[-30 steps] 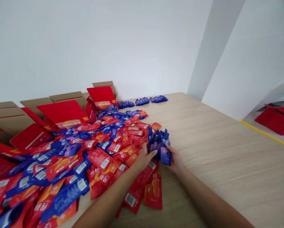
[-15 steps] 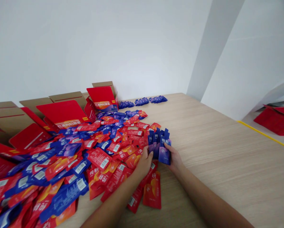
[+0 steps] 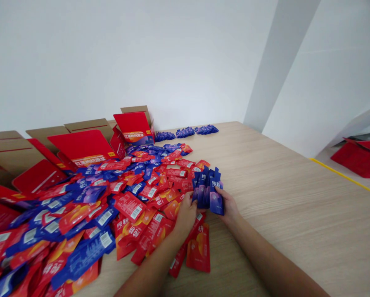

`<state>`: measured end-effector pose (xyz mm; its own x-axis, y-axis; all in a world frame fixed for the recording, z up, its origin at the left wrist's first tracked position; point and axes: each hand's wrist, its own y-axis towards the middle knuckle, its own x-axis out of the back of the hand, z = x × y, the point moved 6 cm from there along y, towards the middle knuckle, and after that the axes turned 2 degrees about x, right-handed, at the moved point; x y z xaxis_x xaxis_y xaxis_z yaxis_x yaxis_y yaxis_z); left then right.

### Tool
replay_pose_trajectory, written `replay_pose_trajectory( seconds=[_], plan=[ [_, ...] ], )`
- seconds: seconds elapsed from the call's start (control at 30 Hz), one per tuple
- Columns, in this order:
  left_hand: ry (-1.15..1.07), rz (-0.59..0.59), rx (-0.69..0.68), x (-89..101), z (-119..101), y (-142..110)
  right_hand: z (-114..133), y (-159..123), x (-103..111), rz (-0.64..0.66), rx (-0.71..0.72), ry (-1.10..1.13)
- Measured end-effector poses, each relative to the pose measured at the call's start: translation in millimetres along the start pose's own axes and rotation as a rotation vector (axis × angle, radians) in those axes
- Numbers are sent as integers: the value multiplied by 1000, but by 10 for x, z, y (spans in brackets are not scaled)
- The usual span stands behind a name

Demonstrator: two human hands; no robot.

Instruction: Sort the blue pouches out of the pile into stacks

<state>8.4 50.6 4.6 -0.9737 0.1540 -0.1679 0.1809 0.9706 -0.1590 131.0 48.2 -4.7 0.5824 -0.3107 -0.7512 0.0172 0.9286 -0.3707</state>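
Observation:
Between my two hands I hold a small fan of blue-purple pouches (image 3: 206,187), spouts pointing away from me. My left hand (image 3: 186,210) is closed on the left edge of the bunch. On the other side my right hand (image 3: 230,206) pinches the rightmost pouch, thumb on its printed front. A loose red pouch (image 3: 199,251) lies on the table below the bunch. Left of my hands spreads a large mixed pile of red pouches (image 3: 130,206) and blue pouches (image 3: 90,249).
Open red cartons (image 3: 82,146) with raised brown flaps line the back left. Three rows of blue pouches (image 3: 185,132) lie at the table's far edge by the wall. Wooden tabletop (image 3: 290,214) extends right. Beyond it are a yellow floor line (image 3: 346,176) and a red box (image 3: 358,159).
The fan of blue pouches is slightly more spread, its right pouch shifted a little right. My left hand has turned slightly, its thumb now less visible on the pouches.

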Motion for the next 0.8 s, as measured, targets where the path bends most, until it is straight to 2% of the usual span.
replay_pose_trajectory(
  seconds=[0.17, 0.4, 0.53, 0.8],
  plan=[
    [90, -59, -69, 70, -35, -21, 0, -6, -11, 11, 74, 0],
    [427, -82, -295, 88, -282, -112, -32, -2, -27, 62, -31, -2],
    [559, -61, -303, 43, -327, -157, -30, 15, -25, 84, -16, 18],
    [677, -64, -294, -18, -358, -208, -41, -3, -6, -4, -31, 31]
  ],
)
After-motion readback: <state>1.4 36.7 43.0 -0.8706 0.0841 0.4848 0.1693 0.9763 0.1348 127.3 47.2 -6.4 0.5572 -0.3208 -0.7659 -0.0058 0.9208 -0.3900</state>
